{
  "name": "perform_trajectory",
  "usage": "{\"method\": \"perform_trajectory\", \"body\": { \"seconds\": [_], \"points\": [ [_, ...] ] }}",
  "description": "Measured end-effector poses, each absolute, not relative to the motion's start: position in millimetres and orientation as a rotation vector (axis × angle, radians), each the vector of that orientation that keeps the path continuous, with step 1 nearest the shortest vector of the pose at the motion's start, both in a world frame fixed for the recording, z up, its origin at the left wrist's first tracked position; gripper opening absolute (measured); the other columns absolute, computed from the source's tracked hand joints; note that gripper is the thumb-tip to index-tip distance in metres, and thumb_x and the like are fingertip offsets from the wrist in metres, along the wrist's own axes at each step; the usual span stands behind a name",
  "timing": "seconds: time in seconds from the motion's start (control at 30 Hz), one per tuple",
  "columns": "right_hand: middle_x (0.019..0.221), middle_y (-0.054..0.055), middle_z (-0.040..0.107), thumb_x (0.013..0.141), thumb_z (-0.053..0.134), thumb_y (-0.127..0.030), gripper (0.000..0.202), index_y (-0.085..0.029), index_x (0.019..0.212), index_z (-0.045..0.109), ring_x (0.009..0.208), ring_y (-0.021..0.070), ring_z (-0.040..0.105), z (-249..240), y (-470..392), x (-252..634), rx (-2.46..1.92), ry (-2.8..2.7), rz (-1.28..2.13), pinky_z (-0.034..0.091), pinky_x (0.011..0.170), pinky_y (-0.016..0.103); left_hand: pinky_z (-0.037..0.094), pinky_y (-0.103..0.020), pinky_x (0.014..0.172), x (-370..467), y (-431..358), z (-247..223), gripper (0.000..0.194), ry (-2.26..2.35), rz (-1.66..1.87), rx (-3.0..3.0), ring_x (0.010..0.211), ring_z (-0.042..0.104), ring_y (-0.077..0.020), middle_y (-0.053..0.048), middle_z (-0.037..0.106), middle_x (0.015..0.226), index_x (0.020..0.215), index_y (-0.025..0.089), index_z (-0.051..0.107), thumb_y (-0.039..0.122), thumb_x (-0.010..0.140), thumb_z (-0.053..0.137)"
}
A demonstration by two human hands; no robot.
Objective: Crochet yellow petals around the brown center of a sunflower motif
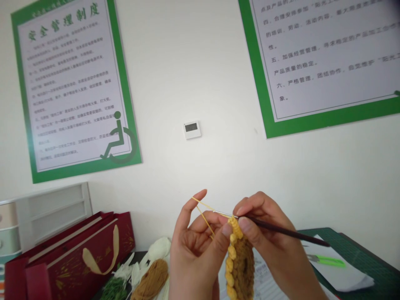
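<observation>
My left hand (200, 246) pinches the top edge of a round crochet piece (242, 266), brown in the middle with a bumpy yellow border. Yellow yarn (204, 216) loops over its raised index finger and runs to the hook. In my right hand (268, 229) is a crochet hook (287, 233) with a dark handle and a silver tip. The tip points left, at the yellow border between both hands. The lower part of the crochet piece runs out of the frame.
Dark red gift bags (84, 258) stand at the left, beside a drawer unit (9, 237). Skeins of brown yarn (151, 279) and white yarn (159, 250) lie near them. At the right, a green cutter (328, 261) rests on white paper (353, 277) over a green cutting mat (381, 266).
</observation>
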State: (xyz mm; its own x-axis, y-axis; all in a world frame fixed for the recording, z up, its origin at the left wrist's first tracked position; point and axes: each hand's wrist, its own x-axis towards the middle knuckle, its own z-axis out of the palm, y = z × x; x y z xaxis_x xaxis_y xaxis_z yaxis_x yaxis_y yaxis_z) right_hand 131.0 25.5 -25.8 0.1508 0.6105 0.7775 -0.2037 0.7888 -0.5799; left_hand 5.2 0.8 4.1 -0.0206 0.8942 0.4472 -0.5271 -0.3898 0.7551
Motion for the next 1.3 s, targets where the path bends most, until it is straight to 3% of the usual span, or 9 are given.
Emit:
{"method": "perform_trajectory", "body": {
  "seconds": [0.23, 0.43, 0.67, 0.83, 1.03, 1.3],
  "points": [
    [0.082, -0.003, 0.067, 0.094, 0.071, -0.036, 0.01, -0.029, 0.094, 0.065, 0.071, 0.0099, 0.061, -27, 31, 135, -0.275, -1.374, 0.744, 0.05, 0.063, 0.019, 0.051, -0.029, 0.077, 5, 1, 4, 0.077, 0.434, 1.615, 1.101, 0.077, 0.067, -0.0177, -0.002, 0.075, 0.077, 0.137, 0.02, 0.055, 0.016, 0.07, 0.092],
    [0.079, -0.003, 0.066, 0.09, 0.076, -0.039, 0.016, -0.027, 0.089, 0.066, 0.069, 0.0088, 0.058, -25, 27, 133, -0.293, -1.286, 0.813, 0.047, 0.063, 0.018, 0.05, -0.029, 0.077, 6, 3, 4, 0.077, 0.421, 1.58, 1.1, 0.075, 0.066, -0.0159, -0.002, 0.076, 0.079, 0.138, 0.019, 0.055, 0.013, 0.07, 0.091],
    [0.085, -0.003, 0.066, 0.095, 0.07, -0.031, 0.006, -0.029, 0.096, 0.064, 0.074, 0.0096, 0.061, -29, 32, 136, -0.281, -1.403, 0.623, 0.049, 0.066, 0.019, 0.052, -0.031, 0.084, 3, 1, 4, 0.071, 0.424, 1.586, 1.11, 0.082, 0.067, -0.0176, -0.002, 0.073, 0.08, 0.136, 0.019, 0.058, 0.016, 0.073, 0.089],
    [0.086, -0.003, 0.066, 0.096, 0.069, -0.026, 0.007, -0.029, 0.098, 0.063, 0.077, 0.0111, 0.063, -32, 38, 138, -0.273, -1.407, 0.533, 0.05, 0.068, 0.022, 0.054, -0.033, 0.086, 3, 0, 2, 0.094, 0.451, 1.575, 1.18, 0.087, 0.069, -0.0194, -0.003, 0.075, 0.086, 0.146, 0.025, 0.048, 0.017, 0.065, 0.095],
    [0.082, -0.001, 0.065, 0.091, 0.074, -0.033, 0.01, -0.026, 0.09, 0.067, 0.072, 0.0132, 0.06, -26, 33, 132, -0.254, -1.286, 0.674, 0.048, 0.065, 0.025, 0.055, -0.025, 0.076, 6, -2, 2, 0.086, 0.483, 1.649, 1.181, 0.074, 0.067, -0.0145, -0.001, 0.074, 0.077, 0.145, 0.023, 0.049, 0.009, 0.071, 0.088],
    [0.079, -0.001, 0.066, 0.084, 0.081, -0.037, 0.019, -0.024, 0.083, 0.067, 0.069, 0.0119, 0.06, -23, 31, 129, -0.231, -1.151, 0.885, 0.048, 0.064, 0.023, 0.055, -0.025, 0.074, 7, 0, 2, 0.093, 0.476, 1.648, 1.161, 0.074, 0.067, -0.0145, -0.001, 0.075, 0.078, 0.149, 0.023, 0.041, 0.007, 0.07, 0.088]
  ]
}}
